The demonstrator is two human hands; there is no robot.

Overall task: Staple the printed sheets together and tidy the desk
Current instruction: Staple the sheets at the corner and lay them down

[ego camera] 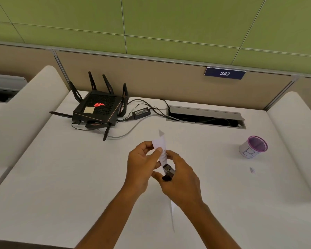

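Over the middle of the white desk I hold the printed sheets upright and edge-on, so they look like a narrow white strip. My left hand pinches their upper part between thumb and fingers. My right hand grips a small black and silver stapler, whose jaws sit around the sheets just below my left thumb. The sheets' lower edge hangs down behind my right wrist.
A black router with several antennas, its power brick and cables lie at the back left. An open cable tray is set into the desk at the back. A purple-rimmed pen cup stands at the right, a small dark speck below it.
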